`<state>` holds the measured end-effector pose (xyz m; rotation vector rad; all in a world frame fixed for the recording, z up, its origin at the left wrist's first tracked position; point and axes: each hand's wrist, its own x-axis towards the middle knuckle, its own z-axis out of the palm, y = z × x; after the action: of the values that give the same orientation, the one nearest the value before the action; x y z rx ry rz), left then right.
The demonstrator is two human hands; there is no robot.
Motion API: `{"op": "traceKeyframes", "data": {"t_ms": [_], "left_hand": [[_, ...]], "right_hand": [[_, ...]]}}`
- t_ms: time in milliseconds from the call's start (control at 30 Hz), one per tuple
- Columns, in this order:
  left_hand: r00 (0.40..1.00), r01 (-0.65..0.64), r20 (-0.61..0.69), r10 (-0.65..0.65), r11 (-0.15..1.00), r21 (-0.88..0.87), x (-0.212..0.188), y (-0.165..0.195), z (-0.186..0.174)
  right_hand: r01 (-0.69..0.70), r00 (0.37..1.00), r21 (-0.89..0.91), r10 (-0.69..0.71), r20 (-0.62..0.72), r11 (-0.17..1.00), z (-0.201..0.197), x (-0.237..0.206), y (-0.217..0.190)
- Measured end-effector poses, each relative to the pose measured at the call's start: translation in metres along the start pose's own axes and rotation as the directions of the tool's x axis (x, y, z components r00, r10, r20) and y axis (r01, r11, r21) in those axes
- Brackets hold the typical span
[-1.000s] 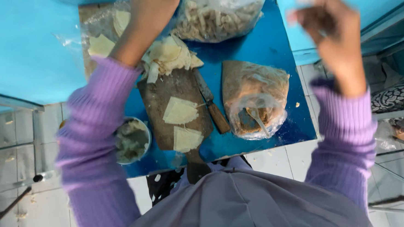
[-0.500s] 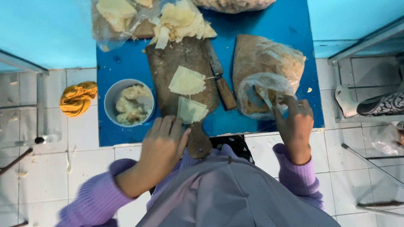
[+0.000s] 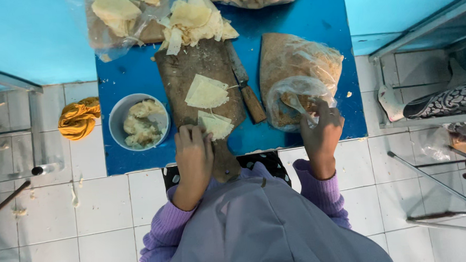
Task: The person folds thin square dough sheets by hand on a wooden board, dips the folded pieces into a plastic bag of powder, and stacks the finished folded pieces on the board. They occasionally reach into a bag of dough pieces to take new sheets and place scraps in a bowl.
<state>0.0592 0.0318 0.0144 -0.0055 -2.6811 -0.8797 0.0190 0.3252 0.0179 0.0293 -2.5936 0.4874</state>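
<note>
My left hand (image 3: 193, 154) rests on the near end of a dark wooden cutting board (image 3: 200, 63), fingers touching a folded pale dough sheet (image 3: 215, 125). A second folded sheet (image 3: 206, 91) lies further up the board. My right hand (image 3: 322, 130) reaches into the mouth of a clear plastic bag (image 3: 299, 74) of brownish filling on a blue table (image 3: 312, 15); whether its fingers hold any filling I cannot tell. A wooden-handled knife (image 3: 247, 90) lies between board and bag. Both sleeves are purple.
A white bowl (image 3: 116, 117) with lumpy pale filling stands left of the board. A pile of dough sheets (image 3: 192, 19) and more plastic bags (image 3: 115, 15) sit at the far end. An orange cloth (image 3: 78, 118) lies on the tiled floor left of the table.
Both hands came down from the far end of the table to the near edge. The left settled on the nearest dough sheet, and the right went to the mouth of the filling bag.
</note>
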Motion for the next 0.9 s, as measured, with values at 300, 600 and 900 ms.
{"op": "traceKeyframes", "data": {"t_ms": [300,600,900], "left_hand": [[1.000,-0.012,-0.014,0.011,1.000,-0.014,0.017,0.003,-0.001],[0.990,0.137,0.070,-0.120,0.924,-0.357,0.010,-0.012,0.000],[0.993,0.114,0.069,-0.095,0.915,-0.387,-0.001,-0.017,-0.007]], "right_hand": [[0.045,0.976,0.104,-0.021,-0.218,0.994,-0.020,0.009,0.003],[0.022,0.982,0.197,0.015,-0.187,0.980,-0.022,-0.015,0.011],[-0.163,0.966,0.461,0.236,-0.104,0.872,-0.005,-0.028,0.005]]}}
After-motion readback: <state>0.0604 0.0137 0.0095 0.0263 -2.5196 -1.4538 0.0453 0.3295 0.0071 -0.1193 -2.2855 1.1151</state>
